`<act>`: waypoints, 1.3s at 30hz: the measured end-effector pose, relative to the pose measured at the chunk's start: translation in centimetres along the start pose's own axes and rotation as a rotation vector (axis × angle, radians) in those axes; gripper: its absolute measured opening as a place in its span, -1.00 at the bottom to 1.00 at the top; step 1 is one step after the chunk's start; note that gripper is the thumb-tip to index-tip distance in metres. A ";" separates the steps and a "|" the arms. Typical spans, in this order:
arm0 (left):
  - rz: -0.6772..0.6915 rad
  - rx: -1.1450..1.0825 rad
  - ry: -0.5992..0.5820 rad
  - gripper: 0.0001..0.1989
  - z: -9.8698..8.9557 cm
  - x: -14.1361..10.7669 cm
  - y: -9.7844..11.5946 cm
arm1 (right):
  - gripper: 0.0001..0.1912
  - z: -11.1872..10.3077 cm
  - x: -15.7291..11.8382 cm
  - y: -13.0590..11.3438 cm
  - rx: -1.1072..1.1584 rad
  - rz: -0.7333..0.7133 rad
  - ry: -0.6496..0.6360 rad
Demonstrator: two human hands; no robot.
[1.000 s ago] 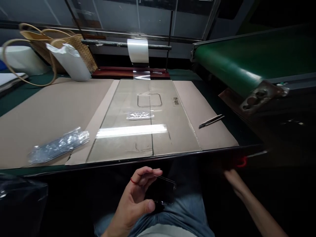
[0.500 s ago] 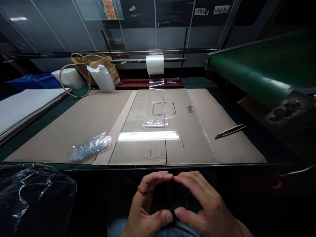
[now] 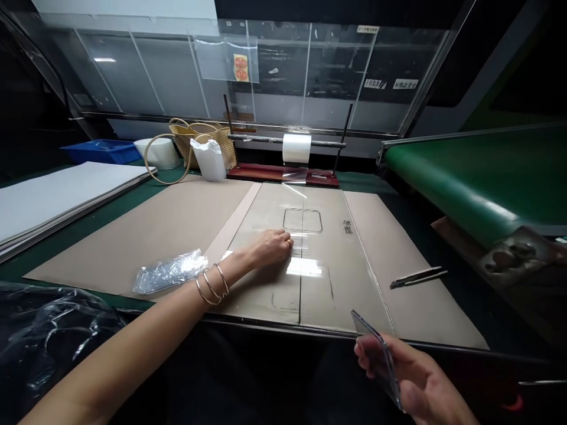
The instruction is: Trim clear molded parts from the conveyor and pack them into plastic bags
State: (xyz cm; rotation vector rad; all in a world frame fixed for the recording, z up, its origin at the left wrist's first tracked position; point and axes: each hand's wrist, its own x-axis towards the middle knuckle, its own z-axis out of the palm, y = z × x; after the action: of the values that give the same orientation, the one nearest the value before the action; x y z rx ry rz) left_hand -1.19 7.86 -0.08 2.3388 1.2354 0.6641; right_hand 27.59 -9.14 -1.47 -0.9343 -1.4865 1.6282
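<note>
My left hand [image 3: 275, 245] reaches over the glass sheet on the table. Its fingers are curled together on a small clear plastic packet [image 3: 300, 244], whose right end shows beyond them; the fingertips are partly hidden. A thin, clear flat panel [image 3: 380, 354] is gripped upright and tilted in my right hand [image 3: 419, 375], between thumb and fingers, just in front of the table edge. Left of the glass sheet, several clear panels in plastic wrap [image 3: 170, 273] lie in a pile behind my left forearm.
A black cutter knife [image 3: 417, 277] lies on the brown board at right. At the back stand a roll of clear film [image 3: 296, 149] on a rod, a woven bag [image 3: 228, 152] and a blue tray [image 3: 104, 152]. A green conveyor belt [image 3: 482, 177] rises at right; white sheets [image 3: 71, 192] lie left.
My hands, formerly close together before the table edge, have parted. The left has stretched forward onto the packet; the right has moved rightward, with the clear panel now plainly visible. The view has shifted.
</note>
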 end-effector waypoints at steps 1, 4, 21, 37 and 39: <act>0.010 0.000 0.006 -0.88 0.1 -0.6 0.4 | -0.46 -0.1 -0.1 0.3 0.011 0.001 -0.005; 0.029 -0.011 0.026 -0.87 0.6 -3.4 2.8 | -0.47 -0.6 -0.2 0.8 -0.020 -0.022 -0.018; 0.253 0.569 0.413 -0.72 7.0 -15.5 9.5 | -0.62 3.3 9.7 -2.0 -1.029 -0.365 -0.026; 0.265 0.532 0.432 -0.67 6.7 -16.0 9.3 | -0.63 5.1 12.2 -1.1 -1.057 -0.294 -0.085; 0.264 0.534 0.434 -0.67 6.7 -16.0 9.4 | -0.62 5.0 12.2 -1.0 -1.063 -0.288 -0.085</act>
State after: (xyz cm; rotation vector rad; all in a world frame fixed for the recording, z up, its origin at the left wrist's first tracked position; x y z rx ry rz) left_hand 0.83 -11.41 -3.69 2.9403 1.4335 1.0854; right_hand 17.49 -0.68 -0.55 -1.0926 -2.4617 0.5949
